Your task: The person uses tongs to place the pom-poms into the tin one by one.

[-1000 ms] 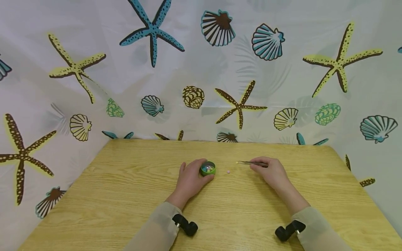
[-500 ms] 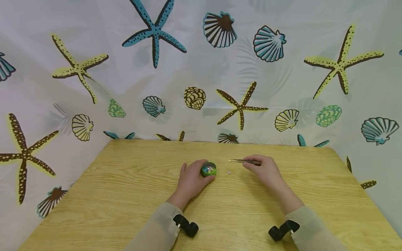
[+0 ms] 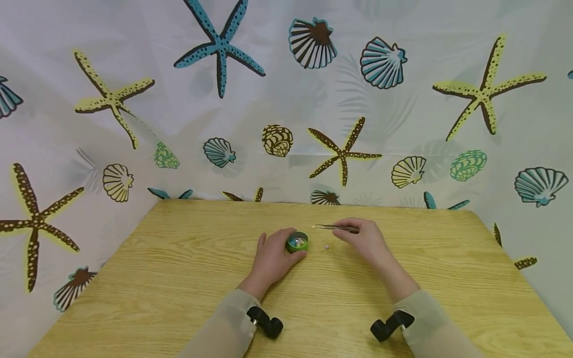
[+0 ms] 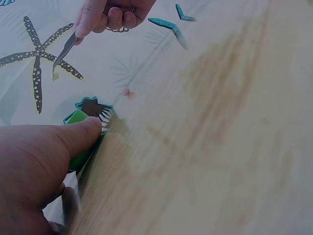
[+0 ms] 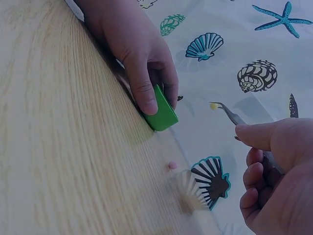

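A small round green container (image 3: 297, 241) (image 5: 162, 113) (image 4: 78, 142) stands on the wooden table (image 3: 179, 278), with several small beads inside. My left hand (image 3: 272, 258) (image 5: 134, 54) grips it with thumb and fingers. My right hand (image 3: 363, 239) (image 4: 110, 12) (image 5: 274, 171) pinches metal tweezers (image 3: 334, 227) (image 5: 234, 116) (image 4: 66, 49), whose tip holds a tiny yellow bead (image 5: 213, 105) (image 4: 55, 76) above the table, just right of the container. A small pink bead (image 3: 327, 246) (image 5: 172, 165) (image 4: 125, 91) lies loose on the table between the hands.
A curtain printed with starfish and shells (image 3: 286, 99) encloses the table at the back and both sides. A black camera mount (image 3: 265, 321) sits on the left wrist and another black mount (image 3: 387, 325) on the right. Bare wood surrounds the hands.
My right hand has carried the tweezers and the yellow bead leftward, closer to the green container. The left hand and the pink bead have stayed put.
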`<state>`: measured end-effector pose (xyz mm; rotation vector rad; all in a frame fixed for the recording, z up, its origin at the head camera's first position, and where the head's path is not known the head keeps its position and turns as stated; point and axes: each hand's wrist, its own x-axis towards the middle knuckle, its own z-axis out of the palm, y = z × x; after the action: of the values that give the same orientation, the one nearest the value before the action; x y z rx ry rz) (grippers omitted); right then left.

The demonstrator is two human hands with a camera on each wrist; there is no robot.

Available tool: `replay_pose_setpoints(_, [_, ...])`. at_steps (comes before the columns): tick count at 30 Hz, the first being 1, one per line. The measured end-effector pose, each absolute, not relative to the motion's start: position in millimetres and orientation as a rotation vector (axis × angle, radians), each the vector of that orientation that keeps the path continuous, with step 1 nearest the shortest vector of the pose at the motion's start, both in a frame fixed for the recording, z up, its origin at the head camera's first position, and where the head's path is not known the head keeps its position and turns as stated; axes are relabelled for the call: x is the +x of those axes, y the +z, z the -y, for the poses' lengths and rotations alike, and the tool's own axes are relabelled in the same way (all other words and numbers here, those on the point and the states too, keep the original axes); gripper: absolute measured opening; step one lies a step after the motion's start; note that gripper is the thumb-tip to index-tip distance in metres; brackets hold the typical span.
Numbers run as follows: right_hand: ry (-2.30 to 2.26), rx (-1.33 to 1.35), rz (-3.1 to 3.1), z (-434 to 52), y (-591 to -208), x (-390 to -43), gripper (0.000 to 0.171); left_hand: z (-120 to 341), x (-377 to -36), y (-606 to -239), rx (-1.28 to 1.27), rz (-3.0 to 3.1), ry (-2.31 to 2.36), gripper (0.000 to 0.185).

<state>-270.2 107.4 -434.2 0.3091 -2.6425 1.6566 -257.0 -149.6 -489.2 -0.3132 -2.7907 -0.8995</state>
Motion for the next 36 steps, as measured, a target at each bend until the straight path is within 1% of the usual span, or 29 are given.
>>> replay_pose_setpoints(19, [1.653,0.393,2.631,-84,-443,-272,0.017,151,-256,-489,-0.337,2.779,-0.892,0.066])
replay_pose_setpoints(36, [1.65,0.365,2.683,-78,-448,-270,0.016,150,-258,-490,-0.322,2.785,-0.898,0.064])
